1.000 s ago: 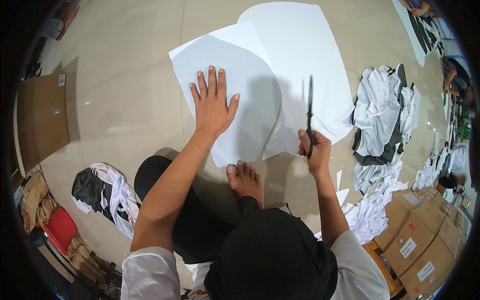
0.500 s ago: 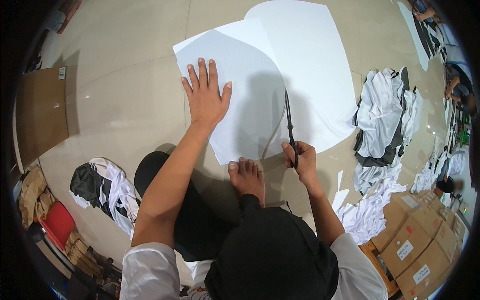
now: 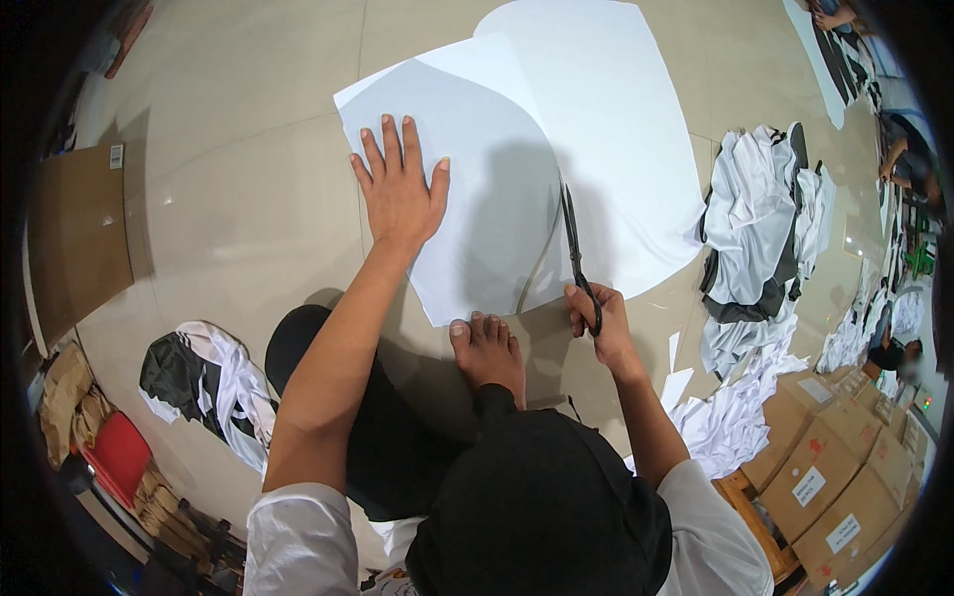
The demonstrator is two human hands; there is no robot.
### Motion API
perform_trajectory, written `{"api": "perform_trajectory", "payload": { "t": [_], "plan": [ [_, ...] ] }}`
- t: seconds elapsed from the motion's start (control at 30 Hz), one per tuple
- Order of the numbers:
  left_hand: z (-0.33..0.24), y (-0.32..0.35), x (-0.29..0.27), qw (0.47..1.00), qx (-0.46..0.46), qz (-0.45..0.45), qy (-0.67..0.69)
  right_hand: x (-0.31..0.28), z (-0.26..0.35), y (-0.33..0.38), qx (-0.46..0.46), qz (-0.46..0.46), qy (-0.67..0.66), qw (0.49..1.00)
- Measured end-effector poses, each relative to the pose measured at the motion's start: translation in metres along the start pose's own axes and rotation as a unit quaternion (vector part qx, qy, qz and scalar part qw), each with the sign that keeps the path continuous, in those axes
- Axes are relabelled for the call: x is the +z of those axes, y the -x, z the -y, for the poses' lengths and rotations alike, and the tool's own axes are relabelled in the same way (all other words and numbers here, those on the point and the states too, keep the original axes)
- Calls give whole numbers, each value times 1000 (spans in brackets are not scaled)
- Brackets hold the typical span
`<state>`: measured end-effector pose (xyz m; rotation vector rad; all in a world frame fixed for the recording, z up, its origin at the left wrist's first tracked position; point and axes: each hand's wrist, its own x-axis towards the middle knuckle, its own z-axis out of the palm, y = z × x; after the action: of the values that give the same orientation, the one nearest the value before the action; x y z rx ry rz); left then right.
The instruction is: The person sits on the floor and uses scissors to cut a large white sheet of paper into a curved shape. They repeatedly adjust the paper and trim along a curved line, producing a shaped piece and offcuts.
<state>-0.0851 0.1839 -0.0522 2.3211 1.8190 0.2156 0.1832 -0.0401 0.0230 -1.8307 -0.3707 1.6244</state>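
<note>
A pale grey panel (image 3: 457,109) with a curved right edge lies on the floor, overlapping a larger white sheet of cloth (image 3: 626,119). My left hand (image 3: 399,199) rests flat on the panel's left side, fingers spread. Black-handled scissors (image 3: 572,238) are in my right hand (image 3: 608,328), its fingers wrapped round the handles. Their blades point away from me along the panel's curved edge, and the tips lie at the cloth. Just in front of the panel's near edge is my bare foot (image 3: 492,368).
White and dark garments (image 3: 750,219) are heaped at the right, above white scraps (image 3: 725,422). Cardboard boxes (image 3: 810,477) stand at the lower right. Another clothes bundle (image 3: 209,382) lies left, near a brown cardboard panel (image 3: 79,238). Other people sit at the far right rim.
The whole view has shifted slightly. The scissors' handles sit a little farther right, and the blades look slightly more apart. My left hand stays flat on the panel.
</note>
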Motion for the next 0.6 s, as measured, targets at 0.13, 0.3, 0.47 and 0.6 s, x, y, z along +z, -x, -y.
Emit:
{"api": "perform_trajectory", "payload": {
  "t": [0.13,0.3,0.47,0.6],
  "plan": [
    [0,1,0,1000,0,1,-4,1,6,-4,-4,-8,19,1000],
    [-1,0,-1,1000,-6,10,-1,-6,15,-23,-16,8,27,999],
    [0,0,0,1000,1,-4,2,-10,26,-42,-29,25,33,999],
    [0,1,0,1000,4,-4,-2,-7,34,-48,-38,30,20,999]
  ]
}}
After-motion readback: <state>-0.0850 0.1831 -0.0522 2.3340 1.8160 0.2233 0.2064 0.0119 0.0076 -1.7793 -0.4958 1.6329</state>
